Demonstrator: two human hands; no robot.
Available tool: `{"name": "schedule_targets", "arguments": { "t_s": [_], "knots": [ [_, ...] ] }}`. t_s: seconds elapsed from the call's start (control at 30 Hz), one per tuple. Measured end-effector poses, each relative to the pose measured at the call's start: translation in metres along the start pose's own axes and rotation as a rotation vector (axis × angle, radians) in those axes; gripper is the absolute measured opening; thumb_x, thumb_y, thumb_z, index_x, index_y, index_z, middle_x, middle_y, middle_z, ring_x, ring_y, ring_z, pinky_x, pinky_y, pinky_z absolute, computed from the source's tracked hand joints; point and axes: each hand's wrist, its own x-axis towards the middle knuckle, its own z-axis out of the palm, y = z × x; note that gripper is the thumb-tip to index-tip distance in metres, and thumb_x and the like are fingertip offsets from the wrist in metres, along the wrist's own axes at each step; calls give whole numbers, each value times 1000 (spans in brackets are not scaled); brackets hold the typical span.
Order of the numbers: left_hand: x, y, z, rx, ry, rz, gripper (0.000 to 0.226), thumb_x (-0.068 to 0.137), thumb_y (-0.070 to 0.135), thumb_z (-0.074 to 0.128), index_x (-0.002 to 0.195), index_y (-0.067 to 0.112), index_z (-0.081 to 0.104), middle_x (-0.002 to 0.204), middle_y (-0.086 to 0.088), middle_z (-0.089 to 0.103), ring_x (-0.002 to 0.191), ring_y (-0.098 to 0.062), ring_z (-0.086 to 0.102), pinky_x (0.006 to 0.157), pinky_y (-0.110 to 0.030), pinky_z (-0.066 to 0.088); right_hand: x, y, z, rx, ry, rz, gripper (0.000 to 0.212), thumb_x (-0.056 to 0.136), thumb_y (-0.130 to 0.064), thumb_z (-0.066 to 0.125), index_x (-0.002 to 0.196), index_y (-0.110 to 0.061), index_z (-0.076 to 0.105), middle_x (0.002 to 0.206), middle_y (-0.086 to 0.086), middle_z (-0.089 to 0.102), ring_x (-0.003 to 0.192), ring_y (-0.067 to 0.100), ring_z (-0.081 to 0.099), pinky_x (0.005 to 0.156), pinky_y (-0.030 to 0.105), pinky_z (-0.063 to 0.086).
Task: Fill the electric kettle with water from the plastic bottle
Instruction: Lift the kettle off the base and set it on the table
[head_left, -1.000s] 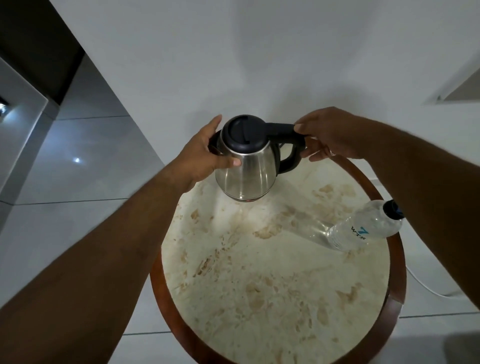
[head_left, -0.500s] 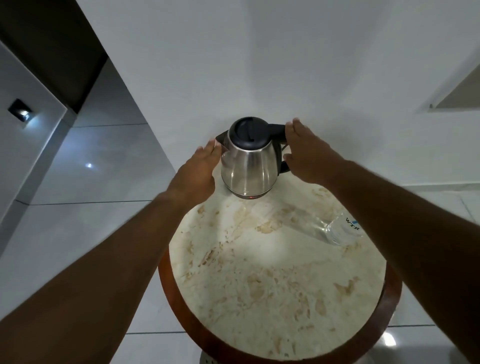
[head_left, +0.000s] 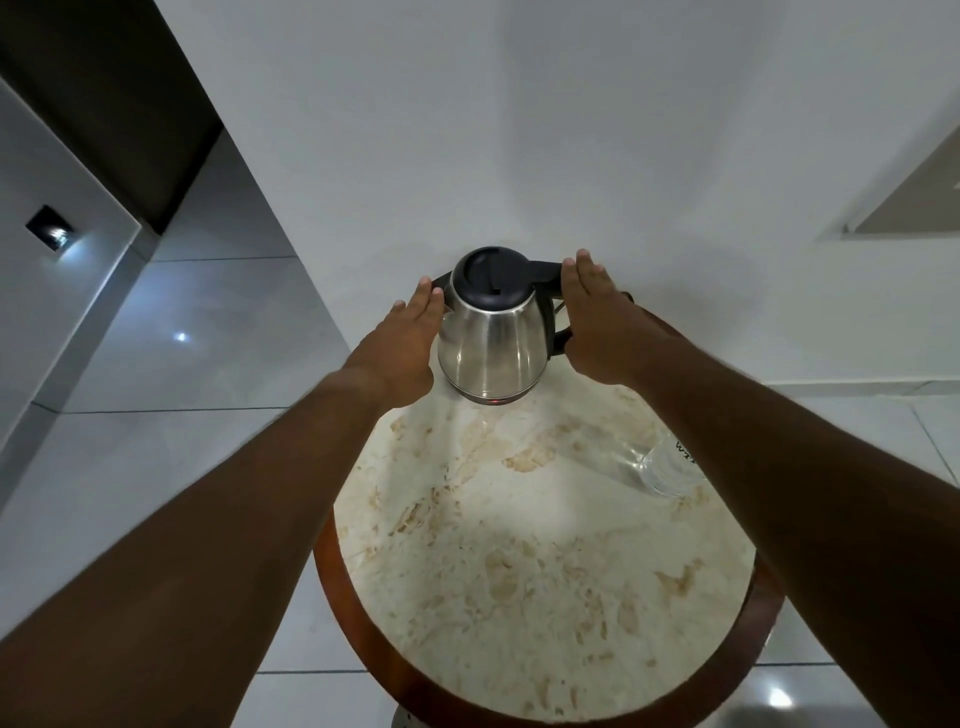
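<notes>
A stainless-steel electric kettle with a shut black lid stands upright at the far edge of the round marble table. My left hand lies flat against its left side, fingers straight, fingertips by the spout. On the kettle's right, my right hand stands with straight fingers in front of the black handle, hiding most of it. Neither hand is wrapped around the kettle. The clear plastic bottle lies on its side at the table's right; my right forearm hides its cap end.
The table has a brown wooden rim and stands close to a white wall. Glossy grey floor tiles surround it. A dark doorway is at the upper left.
One second ago both hands gripped the kettle by its body and handle. Their fingers have since straightened and released it, and the kettle rests on the table's far edge.
</notes>
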Motion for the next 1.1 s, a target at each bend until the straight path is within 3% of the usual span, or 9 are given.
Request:
{"name": "schedule_targets", "arguments": {
  "t_s": [0.17,0.27,0.43,0.73,1.1],
  "knots": [
    [-1,2,-1,-27,-21,-2,96,84,-8,53,156,23,-2,163,8,-14,151,-26,1,115,-42,26,0,-1,-1,6,-10,11,80,86,0,48,146,0,-5,156,22,-8,144,33,-7,108,31,-2],
    [-3,1,0,-49,-35,-1,98,82,-4,56,156,24,-3,163,9,-16,151,-26,4,116,-42,28,-1,-1,0,-6,-8,-7,81,86,1,49,145,1,-7,156,23,-9,143,33,-8,103,29,-5],
    [-4,0,-2,-53,-56,10,101,82,3,60,156,24,-5,162,10,-18,151,-25,5,115,-44,31,-2,-2,0,25,-35,42,85,85,3,49,147,-3,-9,156,19,-14,143,33,-9,113,37,2],
    [-3,-3,-1,-55,-70,23,104,79,2,60,155,24,-7,161,12,-21,151,-26,7,112,-46,36,-2,-6,4,52,-11,40,84,83,6,47,146,-1,-9,156,20,-14,143,35,-11,107,33,-4],
    [-3,-6,0,-30,-60,24,105,80,3,61,155,26,-9,161,14,-21,151,-24,-4,113,-49,32,-1,-5,-2,25,-83,51,92,83,-3,55,146,-2,-12,155,19,-18,143,35,-12,114,41,4]
  ]
}}
